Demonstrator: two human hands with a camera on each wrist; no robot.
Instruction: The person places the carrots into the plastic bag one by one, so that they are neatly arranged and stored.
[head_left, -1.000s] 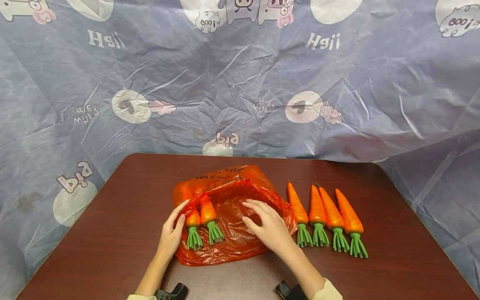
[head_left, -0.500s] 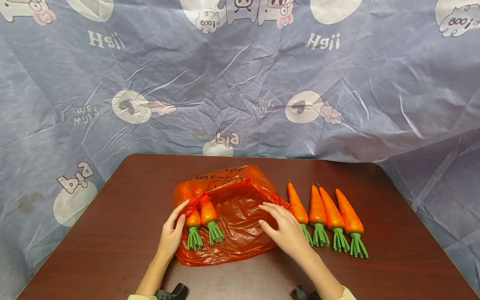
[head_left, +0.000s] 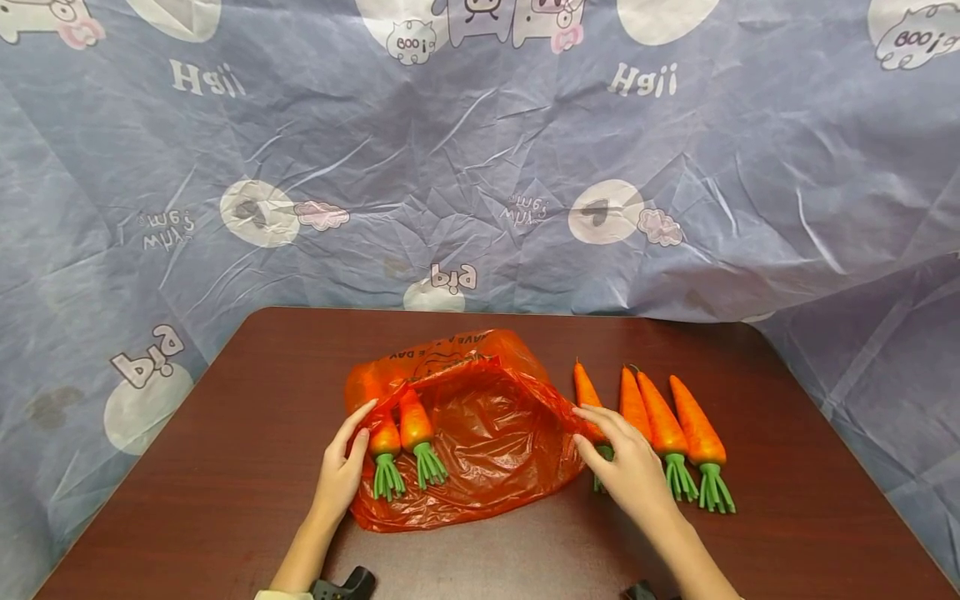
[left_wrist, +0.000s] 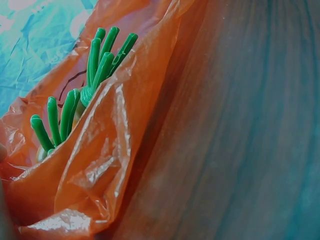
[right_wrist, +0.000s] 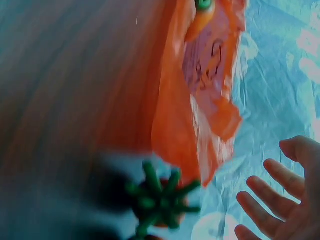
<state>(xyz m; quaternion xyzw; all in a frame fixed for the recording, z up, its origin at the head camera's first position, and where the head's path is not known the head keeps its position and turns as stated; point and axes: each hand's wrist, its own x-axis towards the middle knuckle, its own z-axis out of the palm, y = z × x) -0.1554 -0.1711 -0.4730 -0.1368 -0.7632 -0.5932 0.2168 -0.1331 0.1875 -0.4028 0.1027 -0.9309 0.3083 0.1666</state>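
Note:
A red plastic bag (head_left: 487, 492) lies with its mouth facing the person. Inside its left part are two carrots, one nearer the left hand (head_left: 342, 471) and a second carrot (head_left: 415, 421) beside it, green stalks toward the mouth. The left hand holds the bag's left edge, thumb on the near side; the left wrist view mostly shows green stalks (left_wrist: 100, 62) above the bag's rim. With fingers spread and nothing in them, the right hand (head_left: 630, 467) hovers over the leftmost carrot (head_left: 587, 387) of a row, partly covering it and the carrot (head_left: 632, 404) beside it.
Two more carrots, a middle one (head_left: 662, 417) and a rightmost one (head_left: 699, 425), lie to the right on the brown table (head_left: 787, 467). A printed blue-grey cloth (head_left: 480, 167) hangs behind the table's far edge.
The right hand has moved right, from over the bag's mouth to the row of carrots at the bag's right side. The left hand and the two bagged carrots stay put.

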